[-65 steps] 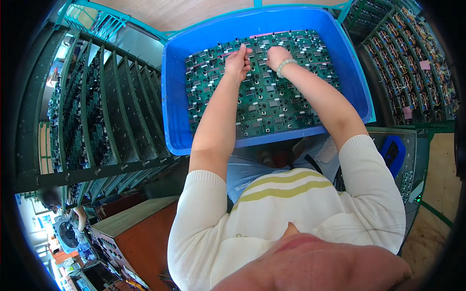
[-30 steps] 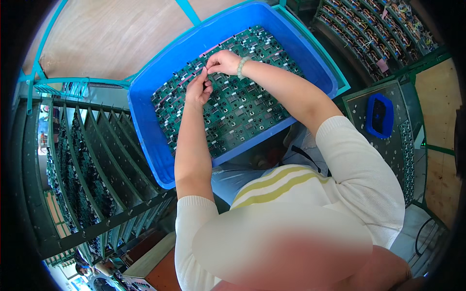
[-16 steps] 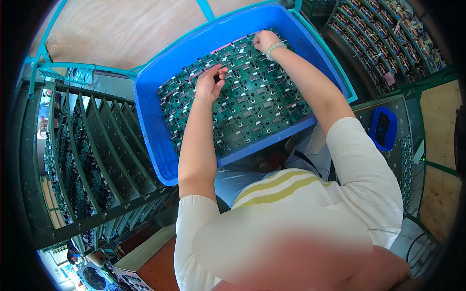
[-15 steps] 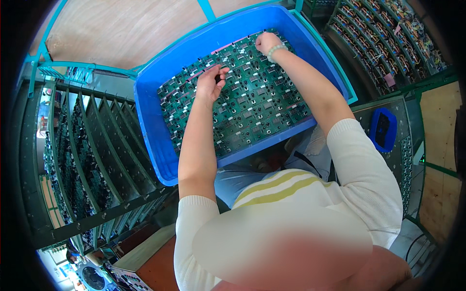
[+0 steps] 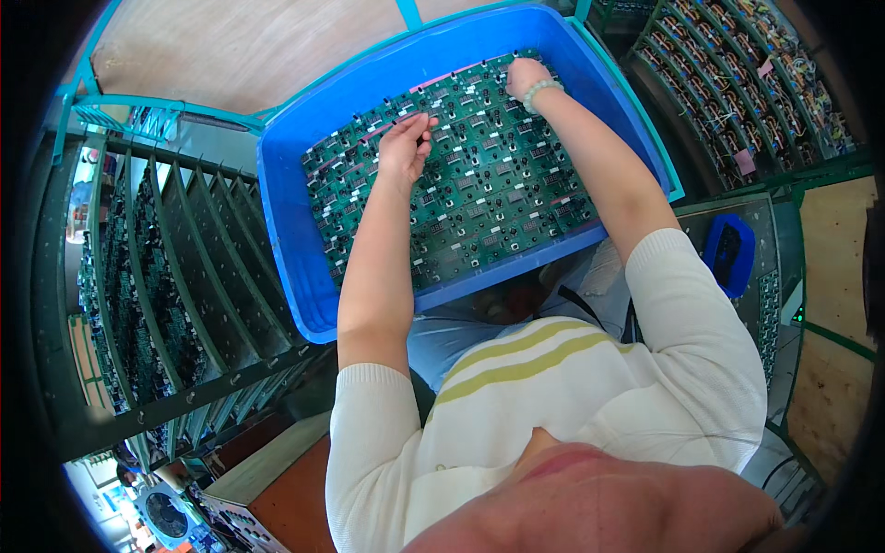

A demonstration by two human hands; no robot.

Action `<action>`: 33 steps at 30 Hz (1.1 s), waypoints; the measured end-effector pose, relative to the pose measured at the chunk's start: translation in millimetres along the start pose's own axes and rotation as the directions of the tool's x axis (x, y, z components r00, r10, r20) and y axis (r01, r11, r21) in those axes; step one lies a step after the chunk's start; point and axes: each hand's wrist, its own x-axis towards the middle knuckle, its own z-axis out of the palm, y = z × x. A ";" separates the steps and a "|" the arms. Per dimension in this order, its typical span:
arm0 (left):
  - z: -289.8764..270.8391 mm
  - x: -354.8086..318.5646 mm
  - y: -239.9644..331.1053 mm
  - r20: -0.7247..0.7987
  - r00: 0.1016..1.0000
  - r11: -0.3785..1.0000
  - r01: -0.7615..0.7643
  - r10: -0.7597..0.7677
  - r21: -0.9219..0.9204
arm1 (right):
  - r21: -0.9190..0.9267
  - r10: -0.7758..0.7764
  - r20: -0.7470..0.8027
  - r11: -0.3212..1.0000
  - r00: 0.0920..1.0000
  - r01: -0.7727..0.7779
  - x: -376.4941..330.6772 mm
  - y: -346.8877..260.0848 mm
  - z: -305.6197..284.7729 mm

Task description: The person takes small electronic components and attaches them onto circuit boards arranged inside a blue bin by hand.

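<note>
A large blue plastic tub [image 5: 300, 290] holds green circuit boards [image 5: 479, 198] laid side by side, crowded with small black and white components and little displays. Over the left-hand part of the boards, my left hand [image 5: 404, 147] has its fingers curled together at the end of a pinkish strip. Whatever is between those fingertips is too small to make out. My right hand [image 5: 527, 79], with a pale bead bracelet [image 5: 542, 90] at the wrist, is closed at the far right corner of the boards. Its fingertips are hidden from view.
To the left stands a dark slotted rack [image 5: 198, 267], partly filled with upright circuit boards. Another rack [image 5: 737, 101] with wired parts is at the upper right. A small blue bin [image 5: 728, 253] with dark contents sits on the right-hand bench. Teal framing [image 5: 636, 124] edges the tub.
My left fingers have drawn closer together, and that hand has risen slightly toward the far side. My right hand has shifted a little to the right along the far edge of the boards.
</note>
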 end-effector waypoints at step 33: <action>8.1 -1.1 4.5 0.177 0.979 0.915 0.163 -0.103 -0.369 | 0.743 -0.568 -0.158 0.470 0.807 0.476 -27.0 -80.5 -5.5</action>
